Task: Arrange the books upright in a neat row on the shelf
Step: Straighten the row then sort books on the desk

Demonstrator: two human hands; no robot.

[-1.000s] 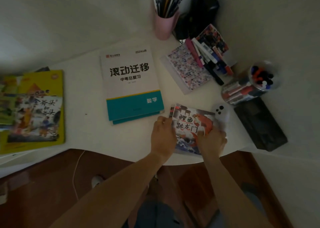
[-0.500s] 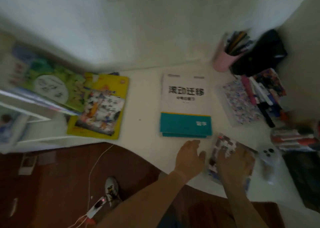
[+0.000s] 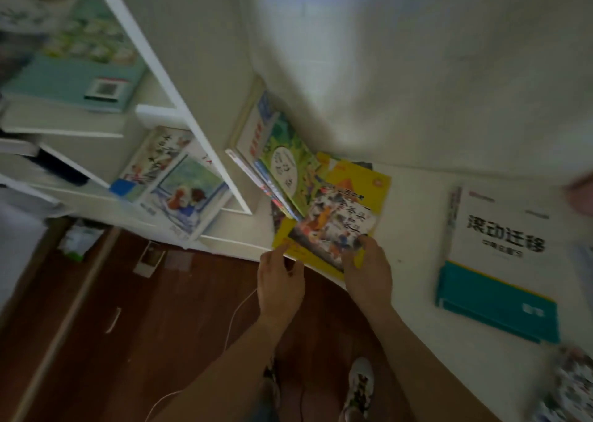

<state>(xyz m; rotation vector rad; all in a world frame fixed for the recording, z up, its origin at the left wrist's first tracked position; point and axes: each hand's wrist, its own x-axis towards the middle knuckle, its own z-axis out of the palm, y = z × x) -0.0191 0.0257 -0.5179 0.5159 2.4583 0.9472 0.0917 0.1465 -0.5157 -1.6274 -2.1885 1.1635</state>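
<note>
A yellow book (image 3: 375, 181) lies flat at the table's left end with a smaller picture book (image 3: 333, 225) on top of it. My left hand (image 3: 279, 280) pinches the yellow book's near left corner, which sticks out past the table edge. My right hand (image 3: 365, 267) rests its fingers on the picture book's near right corner. Several thin books (image 3: 282, 161) lean against the wall just behind this stack. A white shelf unit (image 3: 179, 100) stands to the left, with books (image 3: 179, 184) slanting inside it. A white and teal workbook (image 3: 500, 261) lies flat to the right.
A pink cup (image 3: 580, 193) shows at the right edge. A blurred patterned book (image 3: 568, 389) lies at the bottom right. A white cable (image 3: 237, 312) and my shoe (image 3: 359, 386) are on the brown floor below the curved table edge (image 3: 417, 328).
The view has swung left to the shelf. Both hands have left the small patterned book on the right and moved left onto the yellow book stack.
</note>
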